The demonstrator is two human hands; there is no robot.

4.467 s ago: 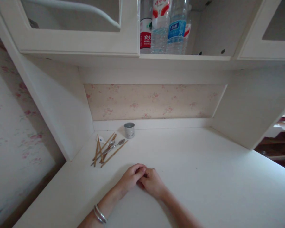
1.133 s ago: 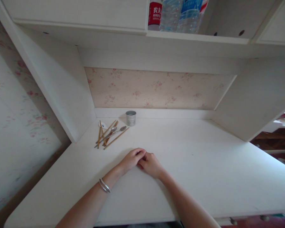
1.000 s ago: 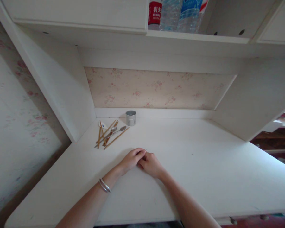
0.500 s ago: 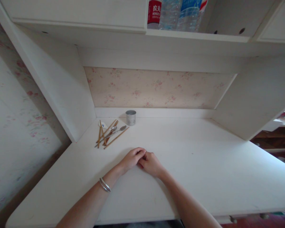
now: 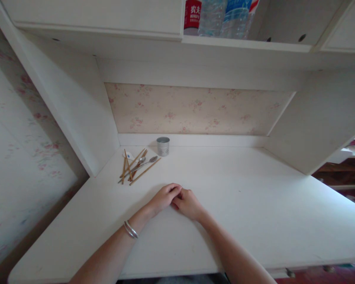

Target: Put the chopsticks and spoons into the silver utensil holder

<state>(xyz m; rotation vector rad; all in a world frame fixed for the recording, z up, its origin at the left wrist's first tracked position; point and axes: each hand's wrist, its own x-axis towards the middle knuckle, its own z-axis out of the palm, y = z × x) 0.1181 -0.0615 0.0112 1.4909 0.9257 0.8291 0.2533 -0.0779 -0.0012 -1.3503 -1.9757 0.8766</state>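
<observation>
Both hands are closed on one another: the curled fingers of the right hand are covered by the fingers and thumb of the left hand, and only each other is seen to be held. The inner side of the palms is hidden. They are rested on the white desk, on the near side of the grey metal cup and well apart from it.

The cup is placed upright near the back edge of the desk, and small holes can be seen in its lower wall. To the left of the cup and somewhat nearer, the wooden chopsticks are spread in a loose heap, several of them crossed. Among them two metal spoons are laid, with their bowls directed toward the cup. A white spoon with a blue mark is partly covered by the chopsticks, at the side of the heap away from the cup.

Nearer than the cup and to its left, two silver bangles are worn on the left wrist. Behind the cup, a strip of flowered wallpaper is framed by white boards. High above the cup and to its right, plastic bottles are stood in the open cabinet, their tops cut off by the edge of view.
</observation>
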